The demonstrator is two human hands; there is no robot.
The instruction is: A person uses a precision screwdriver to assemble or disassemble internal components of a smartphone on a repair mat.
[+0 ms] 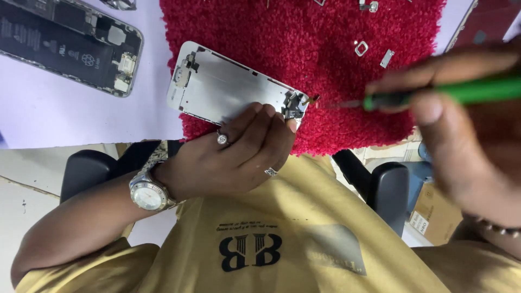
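In the head view, the left hand (239,149) presses its fingers (260,122) together on the near edge of a phone screen panel (228,87), which lies back-up on a red fluffy mat (304,43). The right hand (461,130), blurred, has its fingers clamped around a green-handled screwdriver (434,95), tip just beside the panel's corner. Beyond the left fingers an opened phone body (70,43) rests on the pale worktop (43,114).
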